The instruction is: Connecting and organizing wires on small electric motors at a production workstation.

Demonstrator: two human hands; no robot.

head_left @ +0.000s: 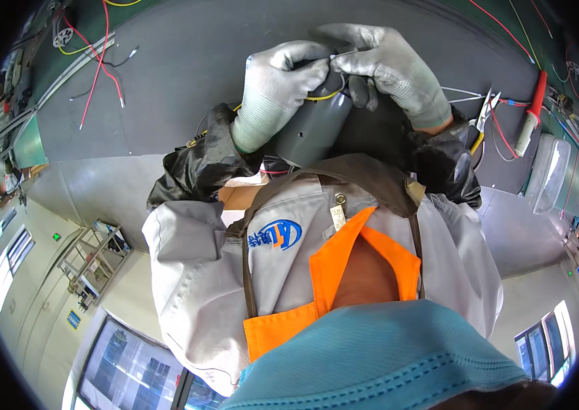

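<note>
My left hand (279, 85) and my right hand (388, 72), both in grey-coated gloves, meet fingertip to fingertip above a dark grey cylinder (310, 133). A thin wire (342, 83) loops up from the cylinder's end to the pinched fingers of my right hand. The left thumb and forefinger are pressed together beside a tiny pale tip (332, 59); what they grip is too small to make out. A yellow wire (324, 97) curves across the cylinder's upper end, under the hands. The cylinder's lower end is close to my apron.
On the dark worktop (187, 75), at right, lie yellow-handled cutters (484, 119) and a red-and-white pen-shaped tool (532, 113). A clear-and-white plastic case (550, 174) sits at the right edge. Red wires (103, 65) spread at upper left, near a metal rail (71, 72).
</note>
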